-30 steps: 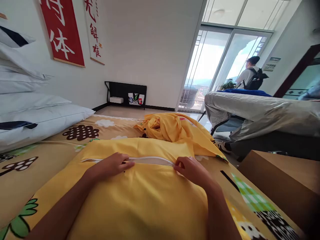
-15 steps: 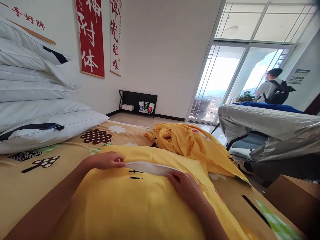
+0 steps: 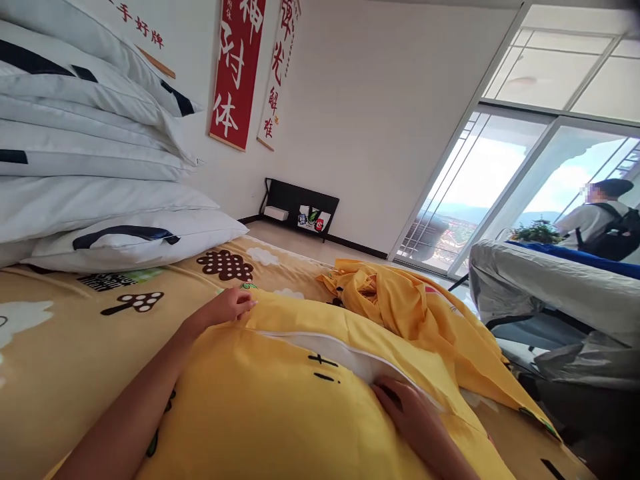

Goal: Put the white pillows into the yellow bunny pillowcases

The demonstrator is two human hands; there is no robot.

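Observation:
A yellow pillowcase with small black print lies in front of me, plumped out by a white pillow that shows through its long opening. A thin white zipper edge runs along that gap. My left hand is closed on the yellow cloth past the gap's left end, its fingers bent and drawn together. Toward the right end of the gap, my right hand is closed on the near edge of the opening; its fingertips are partly hidden in the cloth.
Several white pillows are stacked at the left. Crumpled yellow fabric lies beyond the pillowcase on the patterned bedding. At the right stand a plastic-covered table and a person with a backpack. A low black shelf stands by the wall.
The view has turned left and tilted. My left hand has shifted off the gap's edge to just past its left end. My right hand stays at the opening, which runs more slantwise.

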